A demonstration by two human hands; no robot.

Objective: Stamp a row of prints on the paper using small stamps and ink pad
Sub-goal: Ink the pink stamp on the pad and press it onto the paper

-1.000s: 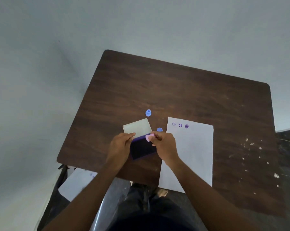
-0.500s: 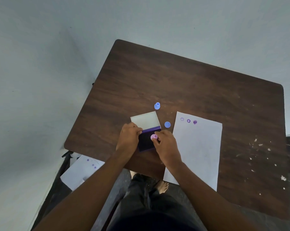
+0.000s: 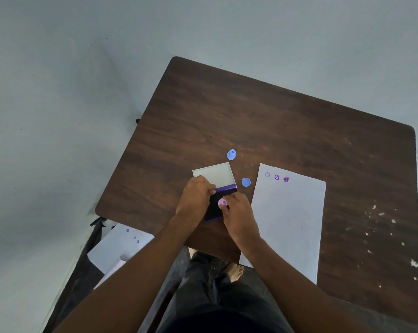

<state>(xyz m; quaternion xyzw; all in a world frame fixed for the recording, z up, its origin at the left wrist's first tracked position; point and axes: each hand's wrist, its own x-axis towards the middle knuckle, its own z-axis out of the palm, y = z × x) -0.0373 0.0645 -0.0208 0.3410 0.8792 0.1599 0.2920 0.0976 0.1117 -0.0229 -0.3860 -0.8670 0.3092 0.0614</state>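
Observation:
A white paper sheet lies on the brown table, with three purple prints in a row at its top left. An open ink pad sits left of the sheet, its pale lid folded back. My left hand grips the pad's left edge. My right hand pinches a small pink stamp pressed down on the dark purple ink. Two blue stamps rest on the table: one upright beyond the lid, one between the lid and the paper.
Another stamped paper sheet lies on the floor below the table's left corner. White specks dot the table's right side. My legs and a bare foot show under the near edge. Grey walls surround the table.
The pink stamp went from hovering at the pad's top right edge to pressing down on the ink surface. My left hand kept holding the pad. The camera view shifted.

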